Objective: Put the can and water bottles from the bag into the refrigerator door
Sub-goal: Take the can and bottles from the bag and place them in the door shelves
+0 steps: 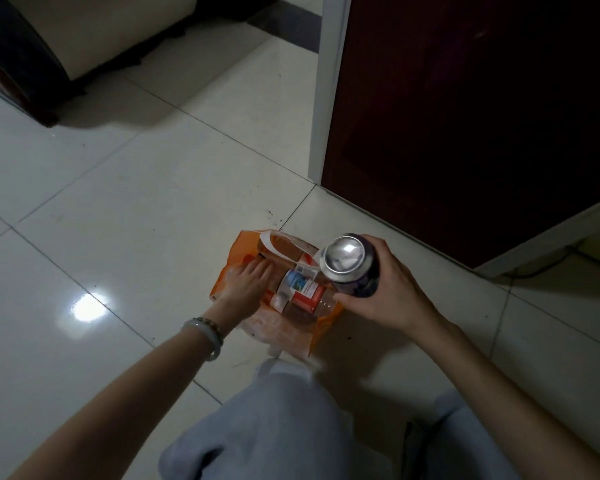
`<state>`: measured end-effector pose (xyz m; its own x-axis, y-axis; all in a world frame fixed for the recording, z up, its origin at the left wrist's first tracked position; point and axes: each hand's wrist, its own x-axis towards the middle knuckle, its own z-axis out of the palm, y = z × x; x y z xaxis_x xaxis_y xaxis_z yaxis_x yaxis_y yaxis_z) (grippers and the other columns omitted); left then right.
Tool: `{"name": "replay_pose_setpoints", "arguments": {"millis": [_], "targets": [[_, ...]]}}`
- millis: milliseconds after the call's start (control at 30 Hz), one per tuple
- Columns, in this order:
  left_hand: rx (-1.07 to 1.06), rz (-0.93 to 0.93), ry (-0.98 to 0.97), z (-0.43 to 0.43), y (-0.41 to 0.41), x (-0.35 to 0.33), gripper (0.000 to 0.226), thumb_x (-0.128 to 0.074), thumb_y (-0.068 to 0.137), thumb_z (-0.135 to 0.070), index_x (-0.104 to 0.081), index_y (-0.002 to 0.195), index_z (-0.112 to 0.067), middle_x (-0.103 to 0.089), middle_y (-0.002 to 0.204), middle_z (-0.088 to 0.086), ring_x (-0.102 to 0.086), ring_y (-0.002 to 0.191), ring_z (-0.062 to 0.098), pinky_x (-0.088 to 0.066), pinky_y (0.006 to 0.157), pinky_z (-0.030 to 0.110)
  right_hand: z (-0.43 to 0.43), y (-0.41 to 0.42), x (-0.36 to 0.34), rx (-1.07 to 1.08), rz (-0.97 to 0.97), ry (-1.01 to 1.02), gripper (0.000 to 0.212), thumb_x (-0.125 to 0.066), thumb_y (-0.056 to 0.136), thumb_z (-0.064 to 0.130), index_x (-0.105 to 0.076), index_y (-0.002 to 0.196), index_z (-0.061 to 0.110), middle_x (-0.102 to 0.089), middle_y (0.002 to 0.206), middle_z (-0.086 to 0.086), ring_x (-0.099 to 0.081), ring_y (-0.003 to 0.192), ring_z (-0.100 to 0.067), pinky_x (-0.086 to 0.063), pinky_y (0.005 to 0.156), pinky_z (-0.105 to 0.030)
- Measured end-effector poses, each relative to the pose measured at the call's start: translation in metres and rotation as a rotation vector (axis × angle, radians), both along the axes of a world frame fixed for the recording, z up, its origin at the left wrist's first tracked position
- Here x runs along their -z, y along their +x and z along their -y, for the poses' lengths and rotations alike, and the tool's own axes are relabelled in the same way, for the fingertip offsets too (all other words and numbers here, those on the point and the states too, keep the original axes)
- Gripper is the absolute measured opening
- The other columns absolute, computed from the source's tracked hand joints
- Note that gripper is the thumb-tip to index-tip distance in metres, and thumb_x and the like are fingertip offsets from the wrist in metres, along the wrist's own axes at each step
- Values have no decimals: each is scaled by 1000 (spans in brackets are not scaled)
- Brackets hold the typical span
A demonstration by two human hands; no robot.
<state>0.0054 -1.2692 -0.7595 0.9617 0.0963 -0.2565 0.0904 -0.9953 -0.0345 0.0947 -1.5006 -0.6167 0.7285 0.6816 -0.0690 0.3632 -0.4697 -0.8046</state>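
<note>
The can (349,268) is in the right hand (385,292), held in the air just above the right edge of the bag (291,327). It is dark-sided, and one silver end is tilted up toward the camera. The fingers are curled round its far side and the thumb presses against its near side, so the hand has a firm hold on it.

Under the can, the orange plastic bag sits on the floor (118,202) with its mouth open. The water bottles (302,289) lie on their sides inside it, clear plastic with red, white and blue labels. How many there are is hard to tell. A white handle loop of the bag curves over them.

The left hand (246,282) reaches into the left side of the bag, palm down, with its fingers stretched out fairly straight beside the bottles. It has hold of nothing that can be seen. A pale bracelet (208,336) sits on that wrist.

The person's knees, in light grey trousers (274,427), are close to the near side of the bag.

The floor is glossy white tile, with a bright spot of reflected light (87,306) to the left of the bag. A tall dark red door (465,116) with a white edge stands just behind and to the right of the bag. A dark cable (548,265) runs along the floor at its base. Well apart, at the upper left, is an armchair (94,32) with a cream cushion and a dark frame.
</note>
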Motion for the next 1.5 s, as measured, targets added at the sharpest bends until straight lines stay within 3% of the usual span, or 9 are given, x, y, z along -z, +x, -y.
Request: {"name": "replay_pose_setpoints", "arguments": {"millis": [200,433,567,700,933,1033,1233,1367,1500], "targets": [[12,35,-98,-9,18,19,77,-63,87,-27,-15,147,-26,-26,153,6,-29,137,29,-27,109,46,-7,-1,8,-4,-23,1,83,-84,62,27,-32,126,37,-45,124,17,-45,119,-6,-45,91,-21],[94,49,-58,-12,13,16,89,-72,76,-38,-17,146,-29,-31,150,8,-42,128,30,-40,101,44,-14,2,12,20,-42,12,79,-83,64,22,-33,124,37,-46,121,16,-45,115,-4,-44,88,-19],[98,92,-55,-11,-10,-6,76,-72,72,-42,-40,137,-20,-48,136,6,-51,116,27,-43,93,39,-13,2,16,23,-55,6,82,-83,65,22,-35,131,26,-48,127,10,-45,117,-6,-43,89,-20],[30,306,-217,-3,-34,-38,73,-88,51,-37,-62,114,-13,-67,107,9,-64,92,31,-53,65,40,-15,-1,20,18,-58,5,85,-84,64,22,-35,133,24,-47,128,10,-43,117,-3,-41,89,-19],[-312,386,-865,21,-24,-49,53,-84,62,-32,-53,104,-27,-57,103,-12,-52,93,4,-40,75,16,-18,-6,21,33,-67,31,83,-83,64,21,-36,133,22,-49,132,5,-46,118,-7,-40,89,-18],[-291,348,-1056,43,-11,-44,60,-79,67,-34,-48,118,-29,-52,118,-13,-47,110,-1,-41,93,22,-17,-4,20,26,-79,29,85,-83,65,20,-34,134,22,-47,135,3,-44,123,-10,-39,93,-20],[-138,202,-936,69,-3,-22,77,-75,71,-38,-36,135,-26,-43,140,1,-41,126,15,-39,104,39,-11,2,20,56,-69,-1,86,-83,64,25,-34,134,24,-47,135,3,-43,122,-12,-41,93,-24],[-127,278,-906,67,-8,-25,72,-76,70,-38,-41,131,-25,-52,131,3,-50,118,19,-44,99,41,-4,5,21,66,-79,-2,84,-83,64,25,-35,133,25,-48,132,5,-44,118,-8,-42,90,-24],[-185,382,-977,53,-15,-54,58,-75,68,-42,-49,119,-30,-59,117,-7,-57,107,11,-51,88,31,0,7,15,61,-98,20,80,-83,65,23,-36,130,26,-47,123,13,-46,116,-7,-42,87,-18]]}}
